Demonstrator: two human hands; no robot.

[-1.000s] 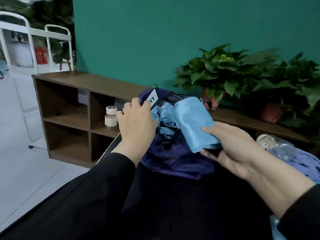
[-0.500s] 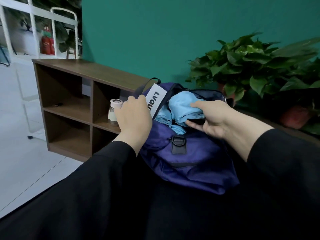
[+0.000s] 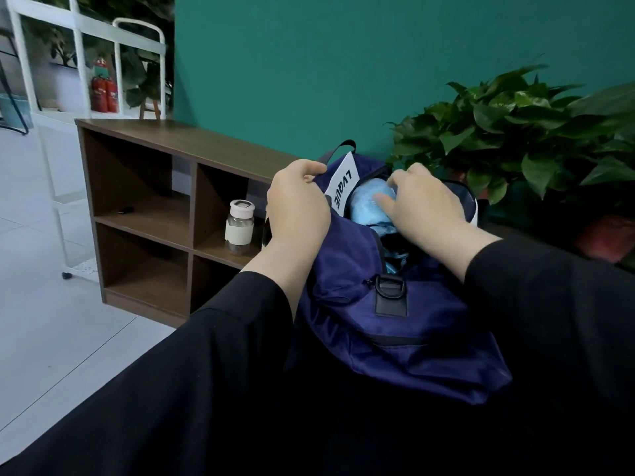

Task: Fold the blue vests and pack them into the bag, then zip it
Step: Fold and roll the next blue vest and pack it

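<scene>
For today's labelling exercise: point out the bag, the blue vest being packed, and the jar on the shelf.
bag [image 3: 395, 341], head view, on its front panel.
blue vest [image 3: 366, 206], head view, on the fabric showing in the opening.
jar [image 3: 239, 231], head view, on its white label.

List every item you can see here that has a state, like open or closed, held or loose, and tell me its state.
bag: unzipped, mouth held open
blue vests: folded, inside the bag's opening
left hand: gripping the bag's rim
right hand: pressing on the vests
jar: lid on, upright in the shelf
</scene>
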